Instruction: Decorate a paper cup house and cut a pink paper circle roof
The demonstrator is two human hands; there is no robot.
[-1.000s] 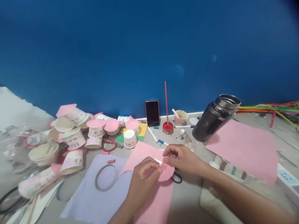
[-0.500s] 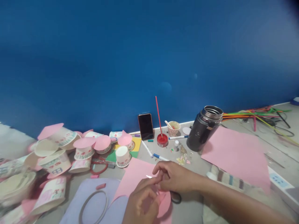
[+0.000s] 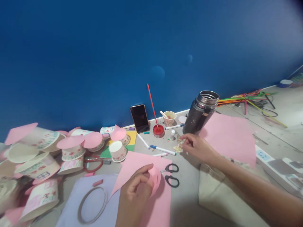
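Note:
My left hand (image 3: 137,189) pinches a curved piece of pink paper (image 3: 155,179) over a larger pink sheet (image 3: 163,208). Black-handled scissors (image 3: 172,176) lie beside that piece, their blades partly hidden by it. My right hand (image 3: 195,146) reaches toward a small pile of yellowish scraps (image 3: 178,148) in front of the dark flask (image 3: 201,112). Its thumb and fingertips are drawn together; whatever they hold, if anything, is too small to make out. Close by are a small white bottle (image 3: 172,135) and a blue-capped marker (image 3: 163,149).
Decorated paper cups (image 3: 73,148), several with pink tops, crowd the left. A phone (image 3: 140,118) leans on the blue wall near a red paint pot (image 3: 158,130) with a brush. A grey ring (image 3: 92,205) lies on purple paper. At right are a pink sheet (image 3: 227,135) and a power strip (image 3: 262,156).
My right hand has left the pink piece and moved up and right to the scraps. My left hand still holds the piece. The scissors show more fully, and the view has shifted.

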